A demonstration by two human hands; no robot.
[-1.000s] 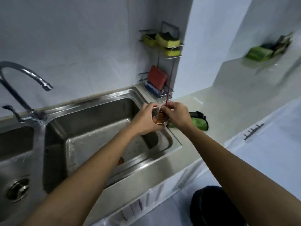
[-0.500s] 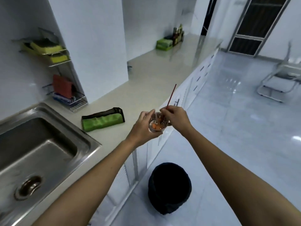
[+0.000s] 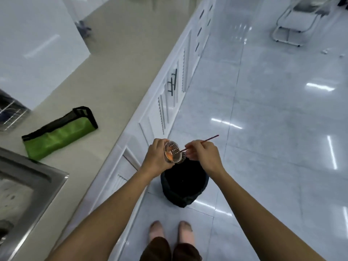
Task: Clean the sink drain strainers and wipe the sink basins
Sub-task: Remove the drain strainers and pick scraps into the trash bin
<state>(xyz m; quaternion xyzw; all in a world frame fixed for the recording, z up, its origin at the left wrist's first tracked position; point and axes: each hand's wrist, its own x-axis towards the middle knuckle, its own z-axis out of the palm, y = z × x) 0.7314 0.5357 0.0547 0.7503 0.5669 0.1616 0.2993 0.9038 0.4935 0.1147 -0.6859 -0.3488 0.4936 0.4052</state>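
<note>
My left hand (image 3: 157,157) grips a round metal drain strainer (image 3: 172,152), tilted on its side above a black bin (image 3: 184,183) on the floor. Orange scraps cling inside the strainer's lower rim. My right hand (image 3: 202,155) pinches a thin red stick (image 3: 207,139) whose tip pokes into the strainer. The steel sink basin (image 3: 28,185) shows only at the lower left corner, with its drain mostly out of frame.
A green and black pouch (image 3: 60,133) lies on the beige countertop (image 3: 105,76) beside the sink. A wire rack (image 3: 9,113) sits at the left edge. White cabinet doors (image 3: 169,95) run along the glossy tiled floor. A folding chair (image 3: 293,19) stands far right. My feet (image 3: 170,232) are below the bin.
I have turned away from the sink toward the floor. Both hands carried the strainer and stick off the counter edge to above the black bin, and the strainer is tilted more.
</note>
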